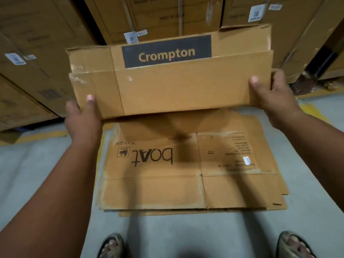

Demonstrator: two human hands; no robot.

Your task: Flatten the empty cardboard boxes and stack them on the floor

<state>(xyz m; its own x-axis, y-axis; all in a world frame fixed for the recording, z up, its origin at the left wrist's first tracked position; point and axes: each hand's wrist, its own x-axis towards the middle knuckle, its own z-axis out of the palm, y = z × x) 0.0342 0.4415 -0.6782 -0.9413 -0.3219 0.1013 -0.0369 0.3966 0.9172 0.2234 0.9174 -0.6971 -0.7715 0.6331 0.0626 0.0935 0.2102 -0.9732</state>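
In the upper middle of the frame a flattened cardboard box [167,86] is held in the air above the stack [186,183] of flat boxes on the floor [37,174]. The left hand [83,116] grips its lower left corner and the right hand [270,97] its right edge, thumbs on top. It looks light and fairly stiff but likely to bend at its creases, so holding both ends suits it.

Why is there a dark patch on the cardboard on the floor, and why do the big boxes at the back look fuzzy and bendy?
Head view: the dark patch on the boat box is a shadow of the Crompton box held above it by the left hand and right hand; the stacked cartons look soft from blur, and their edges lean because the wide lens bends them.
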